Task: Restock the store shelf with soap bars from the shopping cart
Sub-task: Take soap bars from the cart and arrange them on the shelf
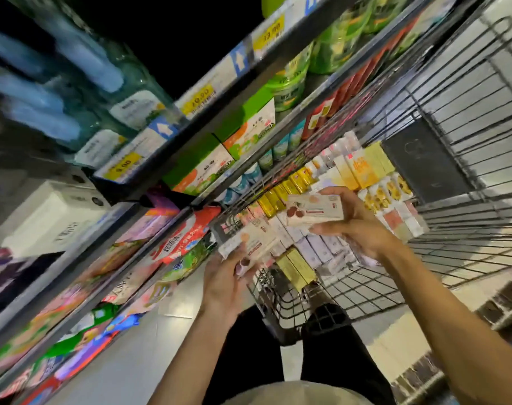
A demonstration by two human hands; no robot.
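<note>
The person stands over the shopping cart (366, 258) with a boxed soap bar in each hand: the left hand (222, 282) grips a pale box (249, 241) by its near end, just beside the cart's left rim, and the right hand (354, 226) holds a second pale box (314, 210) above the stacked soap boxes (322, 247) left in the basket. The store shelf (190, 159) runs along the left, crowded with cartons and bags. The left box, held only at one end, could tip out or clip the cart's wire on the way across, and a hurried reach might knock shelf stock loose. Motion blur smears the shelf labels and box print, the right fingers are partly hidden behind their box, and no free shelf slot can be made out.
</note>
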